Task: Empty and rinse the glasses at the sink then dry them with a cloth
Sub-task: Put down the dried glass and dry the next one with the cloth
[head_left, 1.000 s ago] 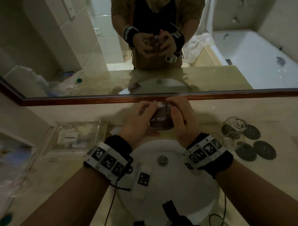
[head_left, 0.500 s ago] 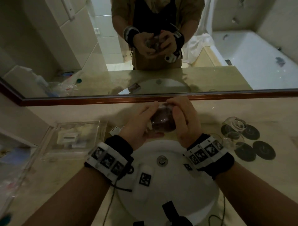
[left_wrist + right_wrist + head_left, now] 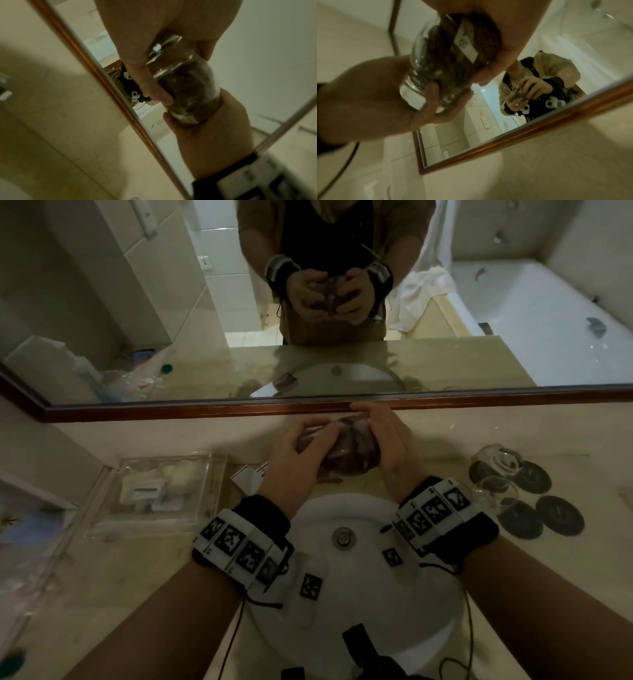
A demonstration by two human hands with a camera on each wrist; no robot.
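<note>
A clear plastic tray (image 3: pixel 154 494) with small toiletries is seen at far left on the beige counter (image 3: pixel 102 577). The left hand (image 3: pixel 294 460) is curled around the left end of the glass (image 3: pixel 346 450), fingers wrapped over it. The glass is held tilted on its side above the far edge of the white sink (image 3: pixel 359 594), just in front of the mirror (image 3: pixel 308 364) frame; a dark brownish cloth (image 3: pixel 188 88) is stuffed inside it, and a white label is seen in the right wrist view. The right hand (image 3: pixel 387 446) is clasped around the other end, thumb and fingers gripping the glass wall. Further right, more glasses (image 3: pixel 496 470) are set on dark round coasters (image 3: pixel 558 515) on the counter.
</note>
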